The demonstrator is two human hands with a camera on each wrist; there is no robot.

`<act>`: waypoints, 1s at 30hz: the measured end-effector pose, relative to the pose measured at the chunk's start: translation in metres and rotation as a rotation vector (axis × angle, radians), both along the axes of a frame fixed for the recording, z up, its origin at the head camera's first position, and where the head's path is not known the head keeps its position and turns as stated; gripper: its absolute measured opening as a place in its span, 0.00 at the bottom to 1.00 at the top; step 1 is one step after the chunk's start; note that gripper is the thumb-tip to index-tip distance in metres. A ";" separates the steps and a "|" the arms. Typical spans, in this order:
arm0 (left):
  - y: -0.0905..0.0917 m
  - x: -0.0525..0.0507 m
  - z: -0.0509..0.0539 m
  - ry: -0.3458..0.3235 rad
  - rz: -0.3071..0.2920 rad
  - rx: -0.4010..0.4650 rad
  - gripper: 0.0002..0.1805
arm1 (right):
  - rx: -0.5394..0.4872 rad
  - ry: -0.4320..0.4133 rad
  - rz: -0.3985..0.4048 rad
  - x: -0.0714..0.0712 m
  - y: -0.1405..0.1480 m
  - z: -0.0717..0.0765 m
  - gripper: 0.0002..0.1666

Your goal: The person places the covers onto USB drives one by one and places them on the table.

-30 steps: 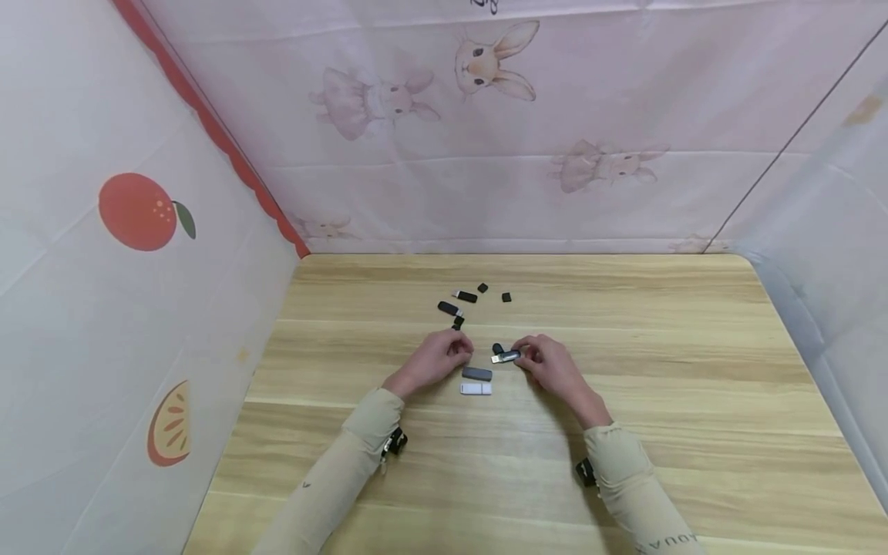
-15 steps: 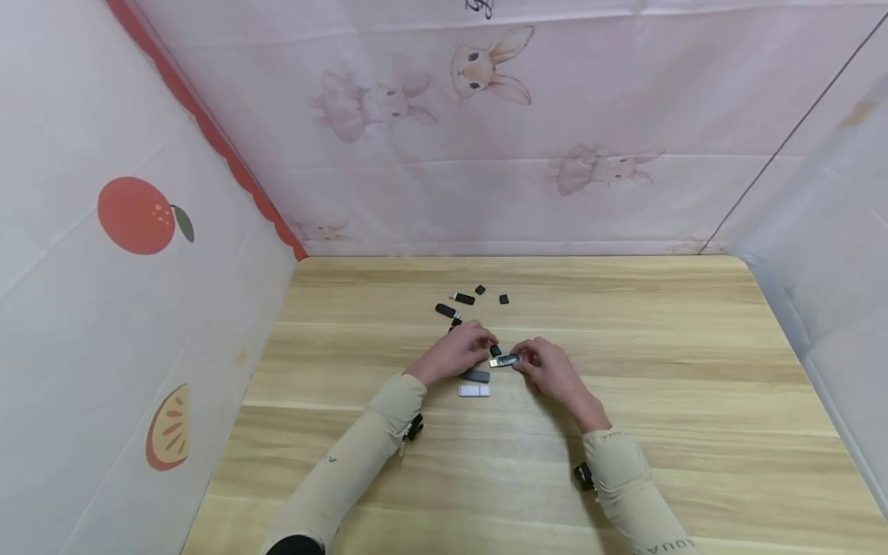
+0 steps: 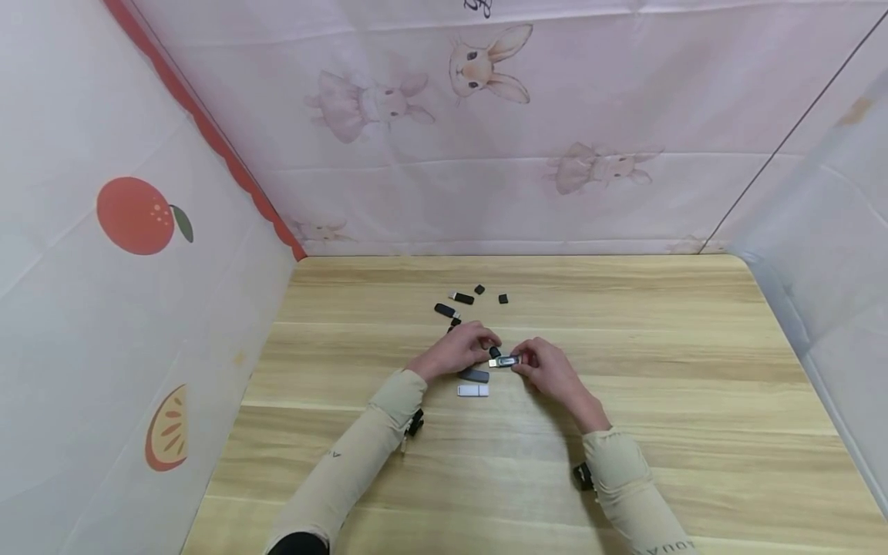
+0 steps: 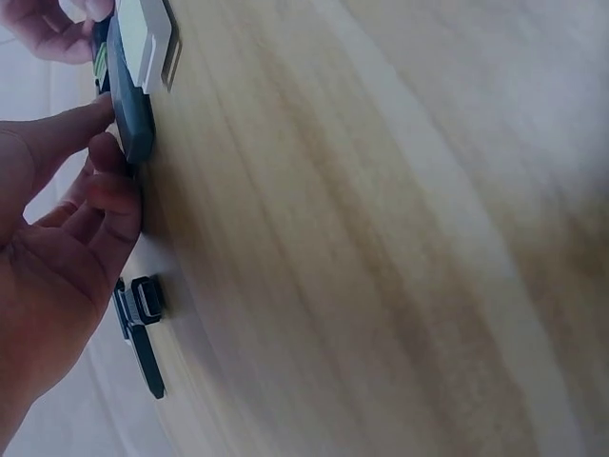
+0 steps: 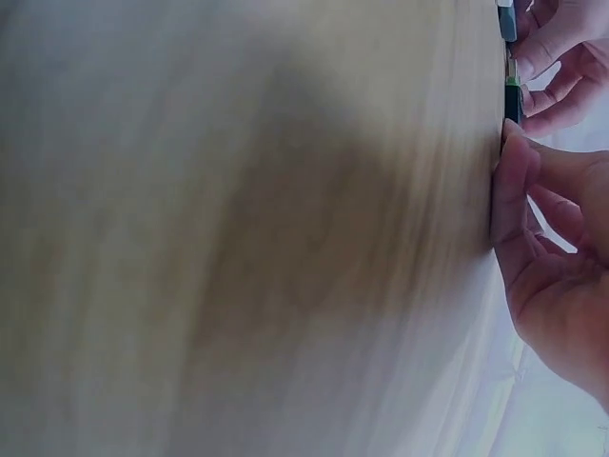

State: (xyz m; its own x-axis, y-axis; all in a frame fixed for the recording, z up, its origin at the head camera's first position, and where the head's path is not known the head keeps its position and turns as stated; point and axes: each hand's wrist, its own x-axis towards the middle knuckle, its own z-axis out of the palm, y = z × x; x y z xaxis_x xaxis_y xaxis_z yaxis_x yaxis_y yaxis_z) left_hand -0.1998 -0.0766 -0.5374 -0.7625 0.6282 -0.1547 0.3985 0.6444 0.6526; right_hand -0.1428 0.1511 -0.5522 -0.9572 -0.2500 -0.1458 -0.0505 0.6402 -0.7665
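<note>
The right hand (image 3: 551,370) pinches the dark USB flash drive (image 3: 509,361) by its rear end, apparently so that the metal plug (image 3: 493,363) is left exposed and faces the left hand (image 3: 456,352). The left hand's fingers are bent beside the black cap (image 3: 495,352); whether they grip it cannot be told. The dark USB flash drive lies between both hands, at the right hand's fingertips, low over the worktop (image 3: 652,324).

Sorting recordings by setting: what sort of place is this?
Probably a screened-off indoor workspace: a light wood-grain tabletop, bordered by a pale pink rabbit-printed sheet behind and a white fruit-printed sheet on the left.
</note>
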 end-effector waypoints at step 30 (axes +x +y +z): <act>-0.015 0.009 0.002 -0.314 0.338 0.359 0.15 | -0.204 -0.086 -0.098 0.007 -0.001 0.002 0.15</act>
